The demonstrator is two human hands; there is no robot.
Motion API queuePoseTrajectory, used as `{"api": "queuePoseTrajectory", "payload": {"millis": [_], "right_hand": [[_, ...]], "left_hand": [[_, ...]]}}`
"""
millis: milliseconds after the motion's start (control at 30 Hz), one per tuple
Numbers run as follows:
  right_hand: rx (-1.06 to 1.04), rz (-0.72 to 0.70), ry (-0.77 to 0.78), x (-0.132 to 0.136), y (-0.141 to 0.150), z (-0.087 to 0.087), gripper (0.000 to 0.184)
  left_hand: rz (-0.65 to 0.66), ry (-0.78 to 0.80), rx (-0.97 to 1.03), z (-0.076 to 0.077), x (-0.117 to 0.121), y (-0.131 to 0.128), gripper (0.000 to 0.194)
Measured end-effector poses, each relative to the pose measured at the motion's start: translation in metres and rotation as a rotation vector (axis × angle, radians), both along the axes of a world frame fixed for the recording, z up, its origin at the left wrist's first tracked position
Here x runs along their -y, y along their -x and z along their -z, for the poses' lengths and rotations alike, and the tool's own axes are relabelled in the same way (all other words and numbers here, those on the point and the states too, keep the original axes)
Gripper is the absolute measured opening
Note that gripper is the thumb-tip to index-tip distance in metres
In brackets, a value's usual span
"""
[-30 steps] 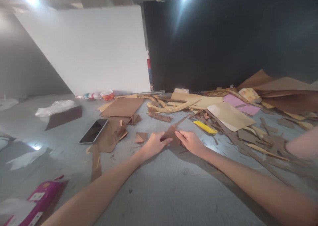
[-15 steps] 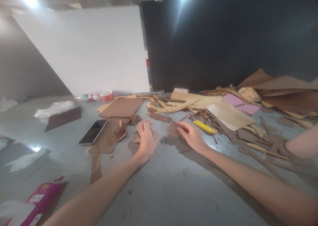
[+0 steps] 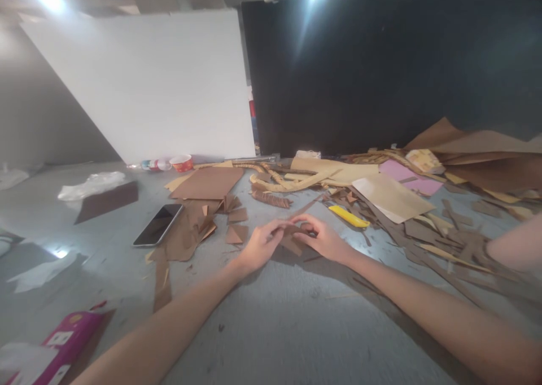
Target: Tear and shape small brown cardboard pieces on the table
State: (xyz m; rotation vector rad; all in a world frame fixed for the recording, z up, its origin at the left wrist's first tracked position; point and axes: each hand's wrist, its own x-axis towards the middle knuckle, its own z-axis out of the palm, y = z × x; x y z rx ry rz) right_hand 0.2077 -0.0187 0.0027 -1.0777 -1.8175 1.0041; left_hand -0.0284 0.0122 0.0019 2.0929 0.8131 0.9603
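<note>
A small piece of brown paper (image 3: 292, 243) is between my two hands, a little above the grey table. My left hand (image 3: 263, 243) is closed on its left edge, thumb and fingers pinched. From the other side my right hand (image 3: 319, 237) grips the same piece with bent fingers. The hands nearly touch at the fingertips. Left of my left hand lie small brown paper squares (image 3: 237, 234). A yellow utility knife (image 3: 349, 216) rests just beyond my right hand, beside brown paper strips and scraps (image 3: 393, 232).
A phone (image 3: 158, 225) lies on brown paper at the left. Nearer stands a magenta tissue pack (image 3: 70, 340). At the back are a red-and-white paper cup (image 3: 182, 162), a twisted paper cord (image 3: 271, 198) and a pink sheet (image 3: 409, 176). Another person's arm (image 3: 519, 243) reaches in from the right.
My left hand has moved right, away from the small paper squares, and met my right hand at the brown piece. My right hand has stayed almost in place.
</note>
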Motion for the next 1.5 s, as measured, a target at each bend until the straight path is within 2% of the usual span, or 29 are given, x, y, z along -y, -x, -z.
{"api": "queuePoseTrajectory", "payload": {"millis": [67, 200, 333, 433, 567, 733, 867, 1000, 1133, 1300, 1500], "right_hand": [[0.023, -0.001, -0.001, 0.000, 0.000, 0.000, 0.036], [0.039, 0.031, -0.019, -0.002, 0.002, 0.003, 0.032], [-0.094, 0.048, -0.002, -0.002, 0.002, 0.006, 0.028], [-0.185, 0.000, -0.019, 0.000, -0.001, 0.007, 0.025], [-0.065, -0.073, -0.119, 0.000, -0.002, 0.008, 0.033], [0.033, -0.064, -0.243, -0.005, 0.001, 0.009, 0.026], [0.037, -0.028, -0.260, -0.006, 0.003, 0.010, 0.019], [0.035, 0.012, -0.216, -0.005, 0.003, 0.008, 0.022], [0.011, 0.080, -0.146, -0.006, 0.002, 0.004, 0.030], [-0.027, 0.143, -0.056, -0.011, -0.001, 0.011, 0.032], [-0.068, 0.125, -0.031, -0.011, 0.001, 0.017, 0.036]], "left_hand": [[-0.006, 0.103, 0.034, -0.004, 0.002, -0.001, 0.030], [0.004, 0.260, 0.084, -0.005, 0.000, -0.004, 0.040], [-0.044, 0.337, 0.147, 0.002, -0.007, -0.004, 0.041], [-0.087, 0.397, 0.239, 0.006, -0.012, -0.003, 0.047], [-0.077, 0.459, 0.288, 0.007, -0.014, -0.002, 0.049], [-0.042, 0.470, 0.264, 0.009, -0.015, -0.001, 0.049], [-0.058, 0.442, 0.228, 0.010, -0.015, -0.001, 0.048], [-0.076, 0.451, 0.237, 0.010, -0.015, -0.002, 0.043], [-0.030, 0.464, 0.226, 0.007, -0.013, -0.005, 0.038], [0.017, 0.444, 0.206, 0.004, -0.010, -0.006, 0.036], [0.069, 0.396, 0.134, -0.001, -0.008, -0.007, 0.050]]}}
